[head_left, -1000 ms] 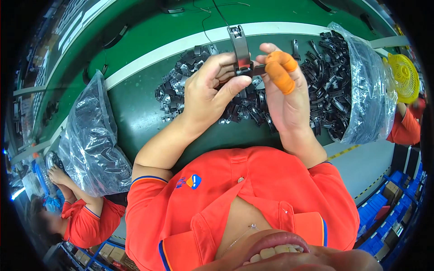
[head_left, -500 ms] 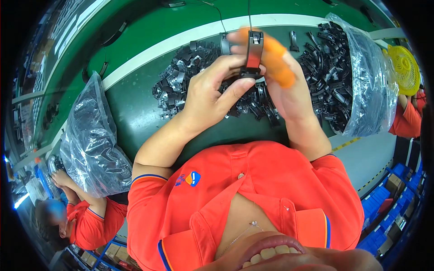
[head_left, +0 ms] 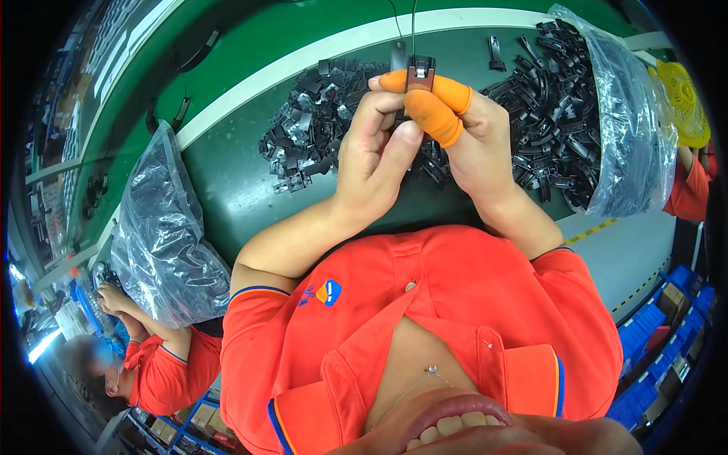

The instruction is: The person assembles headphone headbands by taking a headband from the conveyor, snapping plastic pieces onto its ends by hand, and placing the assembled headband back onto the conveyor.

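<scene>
Both my hands meet over the green bench, around a small, narrow black plastic part (head_left: 422,67) with a shiny bit at its upper end. My left hand (head_left: 371,155) holds the part's lower end, thumb in front and fingers bent behind. My right hand (head_left: 479,144) wears orange finger covers on its thumb and forefinger and pinches the part between them. These fingers hide most of the part's middle. A thin dark cord (head_left: 414,26) runs upward just behind its top. Just left of it hangs another dark piece (head_left: 398,54).
Flat black pieces lie in a heap (head_left: 307,114) at left; longer black parts form a pile (head_left: 557,114) at right, beside a clear plastic bag (head_left: 633,129). Another plastic bag (head_left: 163,227) hangs at the left edge. Co-workers in red sit on both sides. A yellow basket (head_left: 682,102) is far right.
My right hand, blurred and open beside the part before, has closed its orange-covered thumb and forefinger over it. My left hand has shifted slightly right and stays on the part.
</scene>
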Demonstrator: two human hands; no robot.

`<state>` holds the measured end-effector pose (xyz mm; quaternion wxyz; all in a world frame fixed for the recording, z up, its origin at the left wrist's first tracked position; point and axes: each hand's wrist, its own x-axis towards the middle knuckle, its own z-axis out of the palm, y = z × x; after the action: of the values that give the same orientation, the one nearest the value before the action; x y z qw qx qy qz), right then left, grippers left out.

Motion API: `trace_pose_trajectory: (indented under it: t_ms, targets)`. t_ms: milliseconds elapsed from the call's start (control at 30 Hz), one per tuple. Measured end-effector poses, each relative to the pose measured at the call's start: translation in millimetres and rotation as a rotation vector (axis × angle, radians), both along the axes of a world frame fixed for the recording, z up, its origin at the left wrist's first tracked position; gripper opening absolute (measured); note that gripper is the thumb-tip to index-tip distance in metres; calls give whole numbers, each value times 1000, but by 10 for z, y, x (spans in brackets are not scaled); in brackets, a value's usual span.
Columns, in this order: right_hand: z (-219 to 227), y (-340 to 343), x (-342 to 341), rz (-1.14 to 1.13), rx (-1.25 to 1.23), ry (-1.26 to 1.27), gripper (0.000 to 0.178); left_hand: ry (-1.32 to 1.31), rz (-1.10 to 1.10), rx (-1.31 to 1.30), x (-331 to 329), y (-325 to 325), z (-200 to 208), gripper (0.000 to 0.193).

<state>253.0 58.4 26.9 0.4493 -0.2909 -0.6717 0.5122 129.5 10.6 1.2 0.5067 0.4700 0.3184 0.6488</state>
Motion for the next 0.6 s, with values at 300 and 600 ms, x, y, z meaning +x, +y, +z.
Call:
trace_pose_trajectory:
  t_ms: [300, 600]
  targets:
    - [-119, -65, -110, 2, -131, 211, 35, 64, -15, -40, -53, 70, -41, 23]
    - [47, 75, 267, 31, 302, -231, 37, -176, -425, -248, -89, 27, 177, 42]
